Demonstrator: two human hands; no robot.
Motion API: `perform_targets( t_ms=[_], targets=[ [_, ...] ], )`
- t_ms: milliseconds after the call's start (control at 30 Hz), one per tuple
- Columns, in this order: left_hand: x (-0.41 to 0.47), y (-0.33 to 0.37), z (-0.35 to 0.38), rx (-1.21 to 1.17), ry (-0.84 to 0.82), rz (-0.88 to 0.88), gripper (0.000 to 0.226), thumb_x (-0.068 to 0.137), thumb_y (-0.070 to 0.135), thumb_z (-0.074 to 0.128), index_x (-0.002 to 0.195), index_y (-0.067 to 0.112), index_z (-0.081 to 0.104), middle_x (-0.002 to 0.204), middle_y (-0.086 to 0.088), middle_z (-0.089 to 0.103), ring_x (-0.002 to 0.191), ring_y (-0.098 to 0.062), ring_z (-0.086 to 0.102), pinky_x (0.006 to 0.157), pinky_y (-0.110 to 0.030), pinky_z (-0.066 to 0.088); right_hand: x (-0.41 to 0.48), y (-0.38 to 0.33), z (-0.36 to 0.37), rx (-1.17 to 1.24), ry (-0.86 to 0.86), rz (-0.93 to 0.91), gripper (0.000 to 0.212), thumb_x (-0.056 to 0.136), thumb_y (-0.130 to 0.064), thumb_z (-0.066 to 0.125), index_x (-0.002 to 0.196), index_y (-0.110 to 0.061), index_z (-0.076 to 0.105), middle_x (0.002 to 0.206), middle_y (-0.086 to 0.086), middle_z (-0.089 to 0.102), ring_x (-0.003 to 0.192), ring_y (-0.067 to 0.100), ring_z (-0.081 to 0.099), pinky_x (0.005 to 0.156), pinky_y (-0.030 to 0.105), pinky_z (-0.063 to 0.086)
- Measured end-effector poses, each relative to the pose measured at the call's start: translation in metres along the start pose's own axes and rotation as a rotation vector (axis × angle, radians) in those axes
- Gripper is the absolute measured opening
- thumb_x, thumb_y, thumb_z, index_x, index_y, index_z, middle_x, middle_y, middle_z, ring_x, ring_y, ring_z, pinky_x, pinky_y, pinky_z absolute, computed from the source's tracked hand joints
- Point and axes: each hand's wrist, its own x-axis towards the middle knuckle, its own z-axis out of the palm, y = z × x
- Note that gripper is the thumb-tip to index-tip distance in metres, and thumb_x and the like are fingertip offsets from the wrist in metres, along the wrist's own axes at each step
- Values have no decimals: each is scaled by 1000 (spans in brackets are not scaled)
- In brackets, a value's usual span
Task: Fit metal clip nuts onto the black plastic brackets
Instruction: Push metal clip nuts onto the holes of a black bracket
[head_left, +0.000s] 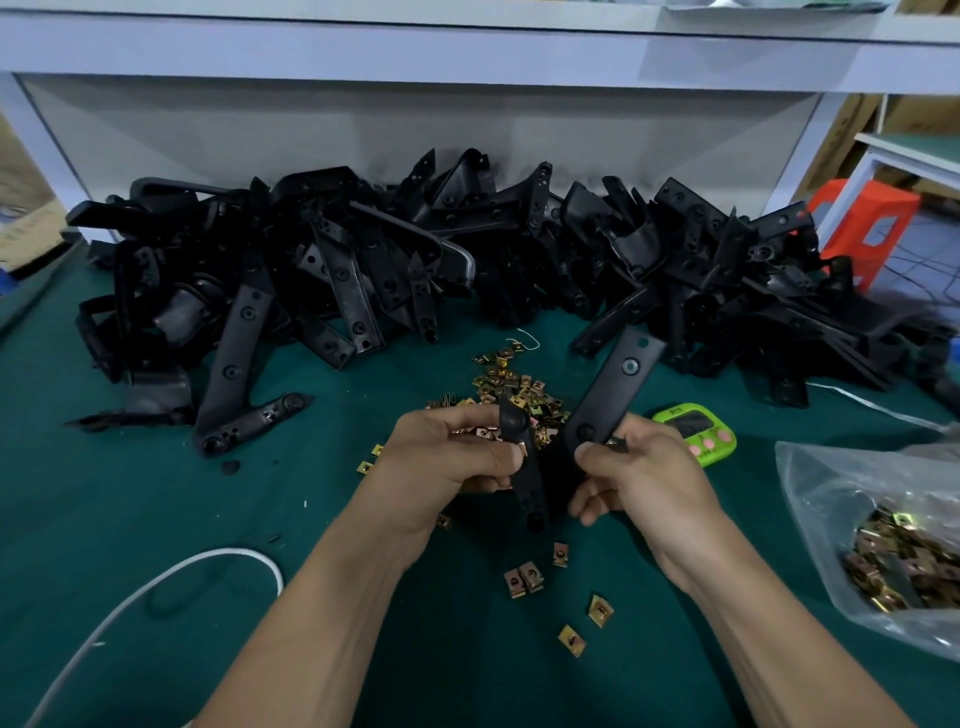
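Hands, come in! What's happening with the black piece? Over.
Left hand and right hand both grip one black bracket, raised. Clip nuts loose on mat below. Nothing blocking.

A factory assembly bench: a green-covered table under a white shelf frame, heaped with identical black plastic brackets, loose brass-coloured clip nuts, a plastic bag holding more, a green timer, and cardboard boxes alongside

Matt black plastic brackets – shiny brass-tone metal clip nuts – green cloth-like mat.
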Motion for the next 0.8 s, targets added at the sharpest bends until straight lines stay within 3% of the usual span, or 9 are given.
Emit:
perform_targets(
  t_ms=[200,267,300,367,433,500,633,700,800],
  targets=[
    [3,1,4,-146,18,48,37,70,26,82,105,13,80,100,-10,78,84,-18,73,73,-25,59,-1,-3,9,141,-15,51,11,99,3,54,91,0,60,70,18,70,47,27,61,40,27,46],
    [4,5,-1,-148,129,113,20,76,24,81,96,19,83,97,-7,80,87,-17,76,72,-21,59,0,-6,8,194,0,78,13,98,4,53,88,-1,60,71,20,70,48,27,62,40,27,46],
    [5,7,-7,-73,230,164,11,81,18,81,91,23,83,93,-4,80,87,-16,76,73,-21,59,0,-8,6,217,16,89,16,98,4,54,85,-2,60,70,19,69,48,27,62,40,26,47],
    [8,8,-24,249,451,265,18,83,17,80,83,35,82,83,10,79,81,-5,74,74,-20,58,1,-10,2,250,58,101,20,98,4,55,79,-4,57,66,18,68,48,27,63,40,27,48],
    [7,9,-38,560,557,295,19,81,22,79,76,40,79,73,23,74,72,7,68,68,-13,49,2,-11,-2,271,90,108,23,97,4,56,77,-6,54,63,17,66,49,27,64,41,26,49],
    [7,8,-42,731,543,270,20,80,22,77,71,39,77,68,30,69,69,11,64,57,-5,43,3,-10,-4,286,107,122,22,96,4,57,78,-6,51,62,17,62,50,28,65,41,26,50],
    [7,7,-35,908,379,182,17,78,27,77,72,42,79,69,37,65,73,11,61,51,-5,40,6,-7,-3,262,103,149,17,96,4,58,82,-5,53,62,13,61,51,28,64,42,26,50],
    [6,6,-31,919,273,141,14,76,33,81,73,46,78,74,30,68,75,5,62,57,-8,45,7,-5,-2,241,97,145,13,95,4,58,85,-4,55,60,8,60,50,27,64,42,27,50],
    [6,2,-26,1016,199,133,10,73,40,86,78,46,78,82,21,68,80,-1,61,71,-25,52,7,-4,-1,217,89,132,12,95,4,58,87,-4,57,61,6,61,50,27,63,42,27,50]
  ],
)
